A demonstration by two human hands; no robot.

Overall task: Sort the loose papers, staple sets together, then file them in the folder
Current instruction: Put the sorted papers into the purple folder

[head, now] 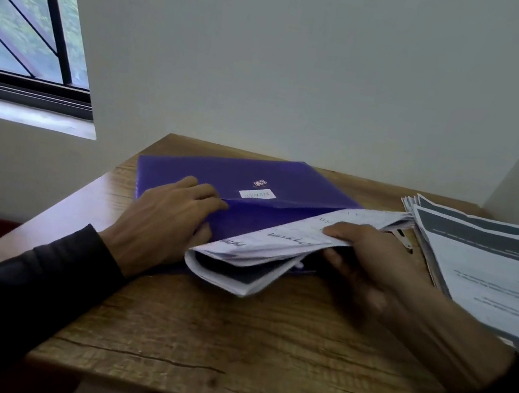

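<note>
The task seems to be in its filing part. The left hand (165, 215) grips the near edge of the purple folder (240, 183), its thumb under the cover and the fingers curled over it, so the cover is lifted a little. The right hand (373, 265) pinches a thick bundle of papers (263, 251) — thumb on top, fingers below — and the bundle lies partly under the lifted cover, its near corner hanging out over the wooden table (228, 344). I judge that this set is on its way into the folder, but whether it is stapled I cannot tell. Much work is left: a second stack of printed sheets (485, 266) lies fanned at the right edge of the table, just beside the folder, not yet filed. A small metal thing, perhaps a stapler (403, 238), shows between the bundle and this stack; it is mostly hidden. The bundle bends and its sheets are uneven, so they may catch on the cover. A window (26, 6) is at the left.
</note>
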